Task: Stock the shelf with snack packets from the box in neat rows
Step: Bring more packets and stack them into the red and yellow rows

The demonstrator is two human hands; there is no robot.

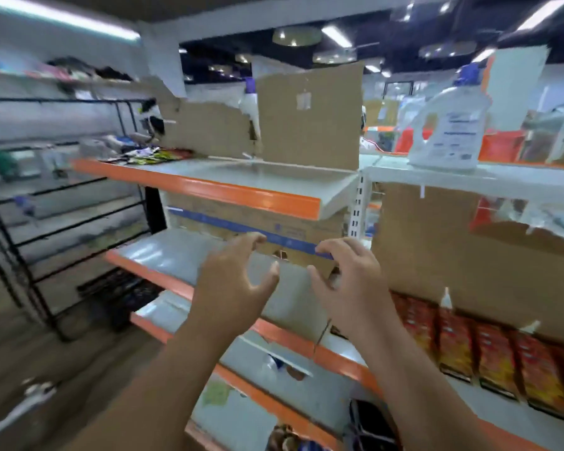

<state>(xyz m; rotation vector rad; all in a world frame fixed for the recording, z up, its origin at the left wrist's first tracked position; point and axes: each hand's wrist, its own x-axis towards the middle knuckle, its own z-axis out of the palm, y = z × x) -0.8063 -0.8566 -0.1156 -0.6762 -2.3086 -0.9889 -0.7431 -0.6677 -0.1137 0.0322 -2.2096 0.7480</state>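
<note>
Both hands are raised in front of the white shelving with orange edges (261, 198). My left hand (238, 281) and my right hand (345, 281) hover with loosely curled fingers, holding nothing, just before a cardboard box with a blue band (241, 219) on the middle shelf. Red and yellow snack packets (489, 353) stand in a row on the lower right shelf. Several dark packets (147, 156) lie at the left end of the upper shelf. The view is blurred.
Torn cardboard sheets (310, 115) line the shelf backs. A white jug with a blue cap (450, 125) stands on the upper right shelf. A black wire rack (56, 203) stands at the left. More shelves with orange edges run below.
</note>
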